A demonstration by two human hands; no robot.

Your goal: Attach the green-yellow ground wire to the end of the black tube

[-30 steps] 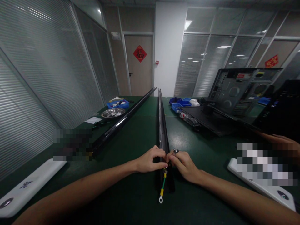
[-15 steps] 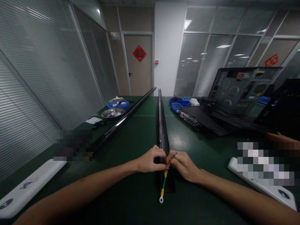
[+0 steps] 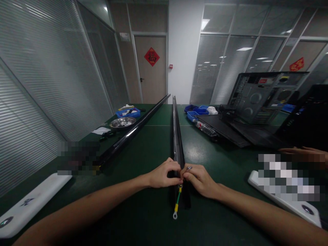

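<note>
A long dark metal rail runs away from me across the table, and both my hands meet over its near part. My left hand is closed, thumb and forefinger pinching at the rail's middle. Against those fingertips presses my right hand, also closed, with a ring on one finger. What the fingertips pinch is hidden. Just below them shows the upper end of a short green-and-yellow ground wire. Its lower end carries a round metal ring terminal, pointing toward me.
A second dark rail lies to the left, beside a metal bowl and a blue tray. On the right are blue bins, a plastic bottle and an opened computer case. Another person's hand rests at far right.
My hands keep the same pinch over the rail. The wire's lower end sits slightly higher and further left in view. At far right, the other person's hand has shifted left.
</note>
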